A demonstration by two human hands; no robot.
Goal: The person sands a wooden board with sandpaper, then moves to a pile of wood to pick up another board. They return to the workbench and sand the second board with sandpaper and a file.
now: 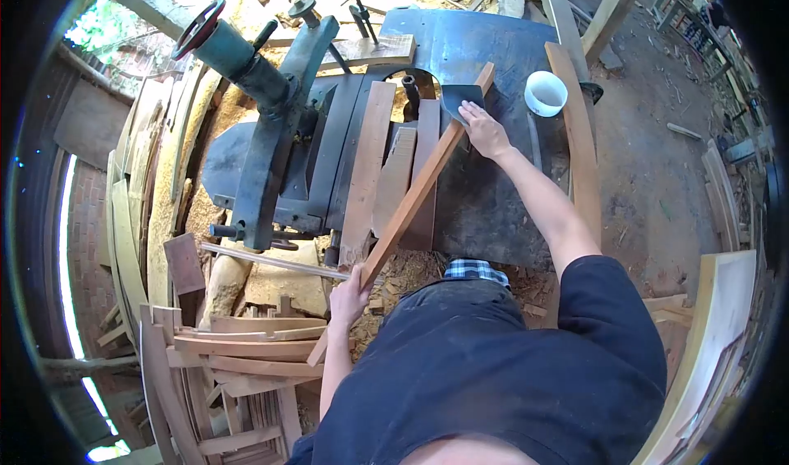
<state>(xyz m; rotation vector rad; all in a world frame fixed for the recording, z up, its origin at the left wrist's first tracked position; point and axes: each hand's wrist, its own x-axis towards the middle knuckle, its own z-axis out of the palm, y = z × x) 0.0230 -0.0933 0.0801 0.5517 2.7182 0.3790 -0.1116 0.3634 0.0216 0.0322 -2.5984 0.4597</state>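
Left hand (pixel 349 294) is wrapped around the near end of a long strip (pixel 415 189), down by the sawdust at the machine's edge. The strip runs diagonally up across the dark tabletop (pixel 493 210), over a few boards (pixel 366 165). Right hand (pixel 485 132) lies mostly flat, fingers spread, pressing the strip's far part beside the blade guard (pixel 460 99). White cup (pixel 545 92) sits just past it.

You're in a woodworking shop: a heavy cast-iron machine (pixel 271 136), sawdust heaps (pixel 185 177), and stacked cut boards (pixel 238 350) surround you.
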